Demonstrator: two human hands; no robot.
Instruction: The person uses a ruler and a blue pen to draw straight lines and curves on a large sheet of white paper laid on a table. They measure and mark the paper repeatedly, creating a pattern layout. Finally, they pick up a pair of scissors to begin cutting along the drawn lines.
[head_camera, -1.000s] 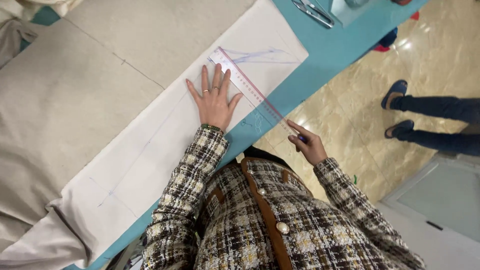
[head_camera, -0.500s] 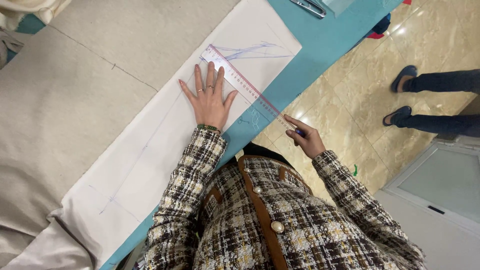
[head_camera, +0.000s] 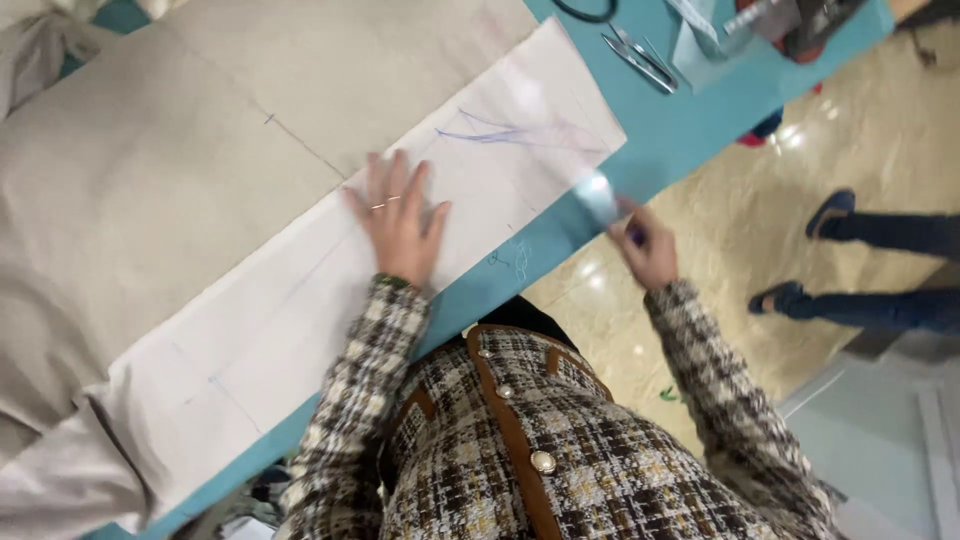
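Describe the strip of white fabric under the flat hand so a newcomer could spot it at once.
On the teal table, a long white fabric strip runs along the near edge, over a wider beige cloth. The left hand presses flat on it. Unlike the beige cloth, it is brighter, narrow, and carries blue pen scribbles near its far end.

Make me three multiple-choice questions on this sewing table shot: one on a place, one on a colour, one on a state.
1. Where does the left hand lie? A on the white fabric strip B on the floor C on the scissors
2. What colour is the table? A red B teal C black
3. How is the left hand posed? A clenched B spread flat C pinching cloth

A: the palm rests on the strip.
B: bare teal shows beside the strip.
B: its fingers are splayed against the cloth.
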